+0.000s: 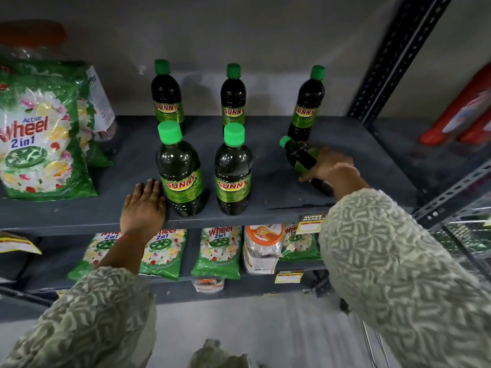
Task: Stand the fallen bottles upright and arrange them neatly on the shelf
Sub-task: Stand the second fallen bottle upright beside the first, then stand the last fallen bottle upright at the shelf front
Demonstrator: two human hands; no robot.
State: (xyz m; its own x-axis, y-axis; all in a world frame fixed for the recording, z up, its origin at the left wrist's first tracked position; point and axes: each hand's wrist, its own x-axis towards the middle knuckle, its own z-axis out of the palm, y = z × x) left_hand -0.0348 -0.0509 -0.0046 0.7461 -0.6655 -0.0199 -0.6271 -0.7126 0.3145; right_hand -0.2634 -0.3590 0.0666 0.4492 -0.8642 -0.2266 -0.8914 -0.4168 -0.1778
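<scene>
Grey metal shelving [265, 123] fills the view, with green detergent packets [45, 144] leaning at the left of the same shelf. Nearest, the person's left hand [144, 205] lies flat and released on the front edge, just beside the front-left dark plastic bottle with a green cap [179, 171]; a matching front-middle bottle [233, 171] stands close to its right. Further right, the right hand [328, 166] is wrapped around the body of the one fallen bottle [301, 158], which lies tilted with its cap pointing back-left. Behind, three upright bottles [233, 99] stand in a spaced row. To do this step well, she should probably pivot the fallen bottle up on its base, keep a firm hold low on the body, and set it down in front of the back-right bottle, level with the front pair.
</scene>
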